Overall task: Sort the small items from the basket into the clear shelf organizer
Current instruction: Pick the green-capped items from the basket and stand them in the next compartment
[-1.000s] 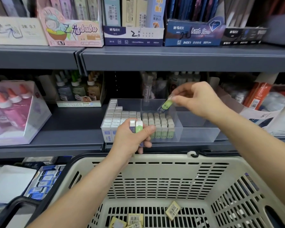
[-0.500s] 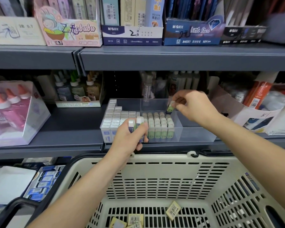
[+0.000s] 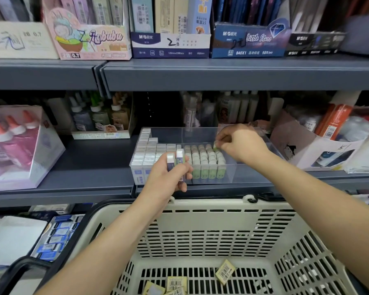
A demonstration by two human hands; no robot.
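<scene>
Neatly, white erasers (image 3: 149, 152) and green erasers (image 3: 205, 165) stand rowed in the clear organizer (image 3: 245, 174); right hand (image 3: 242, 145) pinches a green eraser (image 3: 216, 147), left hand (image 3: 168, 178) grips two erasers (image 3: 176, 159); basket (image 3: 222, 231) holds barcoded packets (image 3: 225, 271).

Cream basket (image 3: 200, 231), dark slots in neat rows all over, black handle (image 3: 19, 265) at its left. On its floor, pale yellow packets (image 3: 225, 271) striped with black barcodes. Behind, a slate-grey shelf (image 3: 90, 167) and the clear organizer (image 3: 254, 173): white erasers (image 3: 149, 150) with blue-printed sleeves on the left, green-sleeved erasers (image 3: 208, 172) topped off-white on the right. The left hand (image 3: 168, 179) has in its grip a held pair (image 3: 175, 158), both white-capped, one sleeve violet-blue, one green. The right hand (image 3: 243, 145) pinches a green eraser (image 3: 216, 148). Up top, a pink cartoon box (image 3: 87, 39) and a navy box (image 3: 249, 43) with a blue diamond.
</scene>
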